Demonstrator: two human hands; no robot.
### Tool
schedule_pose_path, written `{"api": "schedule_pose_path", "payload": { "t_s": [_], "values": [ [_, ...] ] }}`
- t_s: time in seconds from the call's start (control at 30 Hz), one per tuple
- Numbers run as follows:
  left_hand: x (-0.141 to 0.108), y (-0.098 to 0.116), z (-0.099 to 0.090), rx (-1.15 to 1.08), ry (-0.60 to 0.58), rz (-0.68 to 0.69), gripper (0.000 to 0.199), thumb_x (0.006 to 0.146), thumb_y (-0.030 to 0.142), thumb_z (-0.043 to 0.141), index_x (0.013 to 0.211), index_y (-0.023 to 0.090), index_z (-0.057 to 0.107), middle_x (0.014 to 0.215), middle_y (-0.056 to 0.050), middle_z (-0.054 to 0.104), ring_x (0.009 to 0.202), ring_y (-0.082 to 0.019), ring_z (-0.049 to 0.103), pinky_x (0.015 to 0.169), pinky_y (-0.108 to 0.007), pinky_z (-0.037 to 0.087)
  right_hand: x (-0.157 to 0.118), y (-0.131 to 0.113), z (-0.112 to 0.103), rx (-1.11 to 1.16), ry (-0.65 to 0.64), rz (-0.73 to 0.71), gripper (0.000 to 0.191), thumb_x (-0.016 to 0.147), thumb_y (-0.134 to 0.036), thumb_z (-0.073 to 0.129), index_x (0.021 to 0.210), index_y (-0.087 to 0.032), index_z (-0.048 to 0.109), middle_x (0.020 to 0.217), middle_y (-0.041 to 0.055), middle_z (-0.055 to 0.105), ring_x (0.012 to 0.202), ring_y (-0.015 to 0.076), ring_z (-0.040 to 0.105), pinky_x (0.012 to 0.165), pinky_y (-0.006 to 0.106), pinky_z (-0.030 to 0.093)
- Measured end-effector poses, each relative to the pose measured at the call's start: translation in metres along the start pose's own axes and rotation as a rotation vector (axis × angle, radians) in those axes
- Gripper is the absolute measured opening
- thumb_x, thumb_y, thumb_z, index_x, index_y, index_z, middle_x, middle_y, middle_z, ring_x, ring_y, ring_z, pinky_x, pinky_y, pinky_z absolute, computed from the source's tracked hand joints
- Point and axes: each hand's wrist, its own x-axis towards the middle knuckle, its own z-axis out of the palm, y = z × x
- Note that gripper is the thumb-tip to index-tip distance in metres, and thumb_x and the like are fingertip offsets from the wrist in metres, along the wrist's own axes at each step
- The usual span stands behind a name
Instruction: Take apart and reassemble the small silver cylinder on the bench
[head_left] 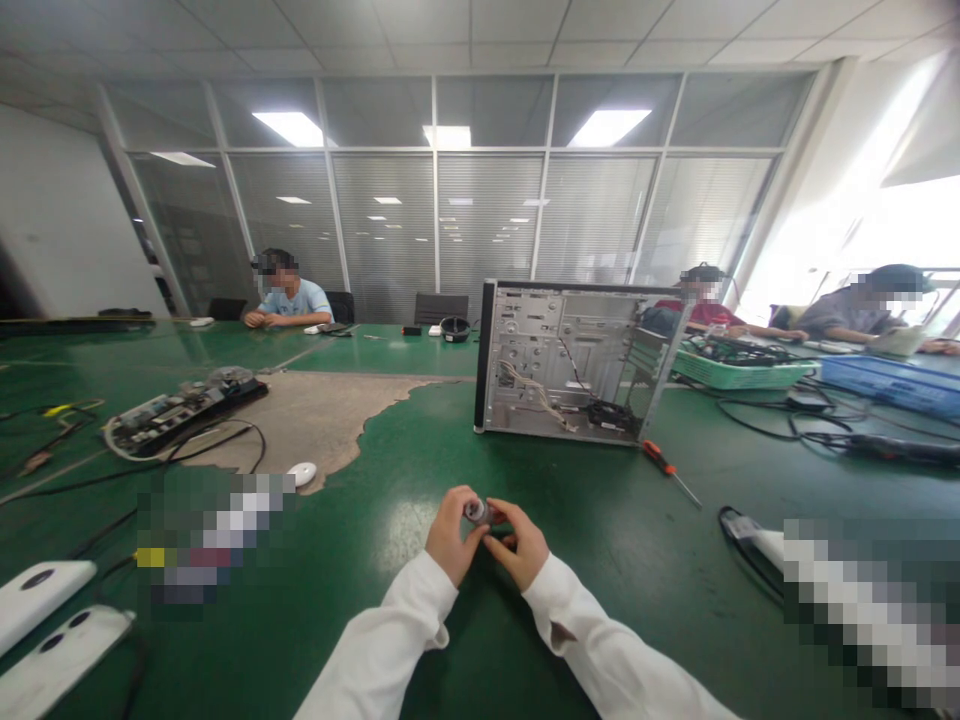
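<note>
A small grey, round, cylinder-shaped part (477,512) is held just above the green tabletop, low in the middle of the head view. My left hand (450,537) is closed on its left side, thumb and fingers pressed against it. From the right, my right hand (523,543) pinches the same part with thumb and fingertips. Its exact kind is too small to make out. Beyond my hands stands an opened computer case (529,325), upright, with loose cables inside. An orange-and-black screwdriver (660,458) lies at the case's lower right corner.
A green basket (739,374) of cables and a blue basket (889,388) stand at the right. Black cables (787,435) trail in front. Leftward lie a long tray of electronic parts (187,410) and white phones (67,660). Several people sit at the far side.
</note>
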Motion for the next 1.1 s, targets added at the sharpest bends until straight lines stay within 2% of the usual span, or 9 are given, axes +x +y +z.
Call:
{"api": "schedule_pose_path", "payload": {
  "t_s": [0.13, 0.33, 0.47, 0.63, 0.77, 0.93, 1.1],
  "values": [
    [-0.001, 0.004, 0.0, 0.092, -0.062, 0.126, 0.033, 0.068, 0.01, 0.048, 0.1, 0.018, 0.041, 0.098, -0.008, 0.049, 0.097, -0.018, 0.047, 0.084, -0.035, 0.041, 0.002, 0.003, 0.0, -0.036, 0.06, -0.038, 0.043, 0.059, -0.014, 0.051, 0.101, -0.02, 0.049, 0.091, 0.0055, 0.054, 0.075, 0.0151, 0.053, 0.042, 0.019, 0.042],
    [-0.004, 0.004, 0.003, 0.077, -0.082, 0.132, 0.039, 0.069, 0.009, 0.047, 0.105, 0.018, 0.038, 0.102, -0.009, 0.049, 0.1, -0.018, 0.046, 0.086, -0.036, 0.04, 0.003, 0.0, -0.006, -0.053, 0.06, -0.077, 0.041, 0.057, -0.01, 0.048, 0.097, -0.02, 0.048, 0.089, 0.0044, 0.055, 0.073, 0.0137, 0.053, 0.045, 0.019, 0.043],
    [-0.005, 0.007, 0.005, -0.02, -0.073, -0.026, 0.046, 0.066, 0.009, 0.052, 0.108, 0.019, 0.036, 0.1, -0.007, 0.051, 0.093, -0.018, 0.051, 0.083, -0.036, 0.042, 0.004, 0.002, -0.004, -0.08, 0.081, -0.067, 0.037, 0.057, -0.01, 0.048, 0.093, -0.02, 0.05, 0.084, 0.0027, 0.055, 0.071, 0.013, 0.053, 0.046, 0.019, 0.043],
    [-0.003, 0.006, 0.003, -0.268, -0.103, -0.239, 0.056, 0.06, 0.006, 0.056, 0.111, 0.021, 0.035, 0.096, -0.004, 0.054, 0.088, -0.016, 0.054, 0.082, -0.034, 0.042, 0.005, 0.005, -0.004, -0.215, -0.013, -0.07, 0.028, 0.058, -0.018, 0.055, 0.086, -0.018, 0.053, 0.083, 0.0051, 0.053, 0.073, 0.0155, 0.051, 0.049, 0.022, 0.043],
    [-0.002, -0.001, 0.004, -0.406, -0.153, -0.391, 0.061, 0.057, 0.004, 0.057, 0.112, 0.021, 0.035, 0.094, -0.004, 0.055, 0.087, -0.016, 0.055, 0.081, -0.033, 0.043, 0.005, 0.004, -0.006, -0.235, -0.049, -0.09, 0.03, 0.059, -0.018, 0.054, 0.089, -0.018, 0.053, 0.09, 0.0068, 0.052, 0.077, 0.0169, 0.05, 0.051, 0.024, 0.043],
    [-0.003, -0.006, 0.007, -0.36, -0.207, -0.411, 0.063, 0.055, 0.002, 0.056, 0.113, 0.018, 0.035, 0.093, -0.005, 0.056, 0.089, -0.018, 0.054, 0.084, -0.035, 0.039, 0.003, 0.003, -0.004, -0.133, 0.031, -0.055, 0.045, 0.055, -0.007, 0.047, 0.098, -0.019, 0.047, 0.093, 0.0057, 0.051, 0.074, 0.0142, 0.051, 0.047, 0.021, 0.042],
    [-0.003, -0.002, 0.008, -0.225, -0.177, -0.475, 0.053, 0.052, 0.008, 0.061, 0.102, 0.019, 0.046, 0.095, -0.006, 0.057, 0.091, -0.02, 0.052, 0.084, -0.037, 0.037, 0.003, 0.005, -0.002, -0.073, 0.125, -0.006, 0.037, 0.058, -0.01, 0.045, 0.094, -0.02, 0.049, 0.088, 0.0038, 0.054, 0.07, 0.0129, 0.053, 0.045, 0.02, 0.04]
  ]
}}
